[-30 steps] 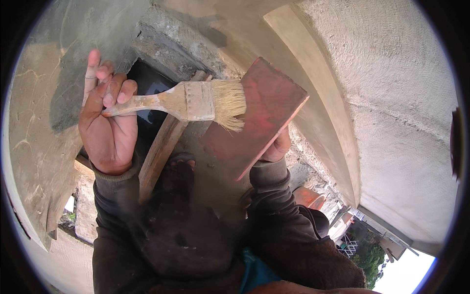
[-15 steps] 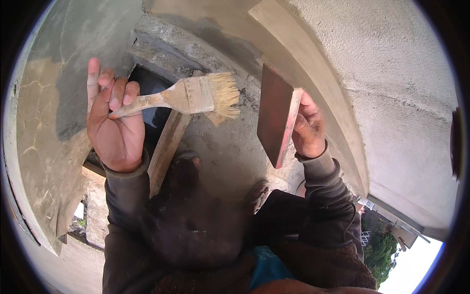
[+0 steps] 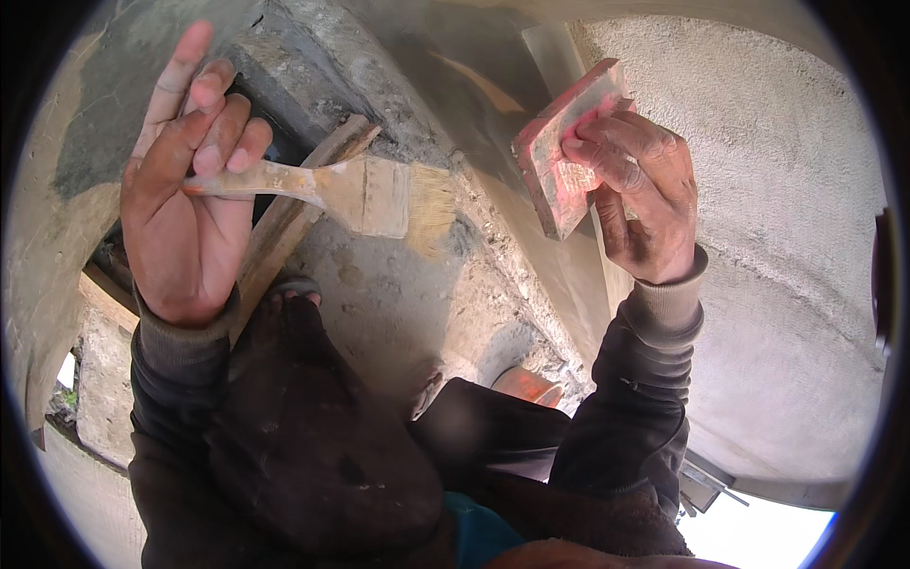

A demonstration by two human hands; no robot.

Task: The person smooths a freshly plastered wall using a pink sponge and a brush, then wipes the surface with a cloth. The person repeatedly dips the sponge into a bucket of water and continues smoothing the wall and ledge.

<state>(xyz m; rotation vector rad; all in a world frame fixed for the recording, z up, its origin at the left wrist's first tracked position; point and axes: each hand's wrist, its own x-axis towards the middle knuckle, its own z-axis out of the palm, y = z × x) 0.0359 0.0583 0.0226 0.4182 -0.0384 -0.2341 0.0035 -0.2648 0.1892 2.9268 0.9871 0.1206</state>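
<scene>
My left hand (image 3: 190, 204) is closed around the wooden handle of a wide, flat paintbrush (image 3: 365, 196), its index finger stretched upward. The brush points right; its pale bristles (image 3: 432, 209) and ferrule are crusted with dried grey material, and it is held above the floor. On the right, my right hand (image 3: 649, 194) grips a flat rectangular plastering float (image 3: 555, 156) by its back, with thumb and fingers curled in. The float's back and edges are smeared pinkish red and grey. It is tilted, close to the smooth plastered band, and I cannot tell whether it touches.
A rough plastered wall (image 3: 768, 180) rises on the right, with a darker smooth band (image 3: 569, 284) beside it. A wooden plank (image 3: 275, 228) crosses a dark opening at left. An orange container (image 3: 528, 386) stands on the dusty concrete floor (image 3: 355, 284) near my leg.
My right hand has moved up and right and turned the float, so its back now shows instead of its dark face. The left hand with the paintbrush has shifted left; the view has turned.
</scene>
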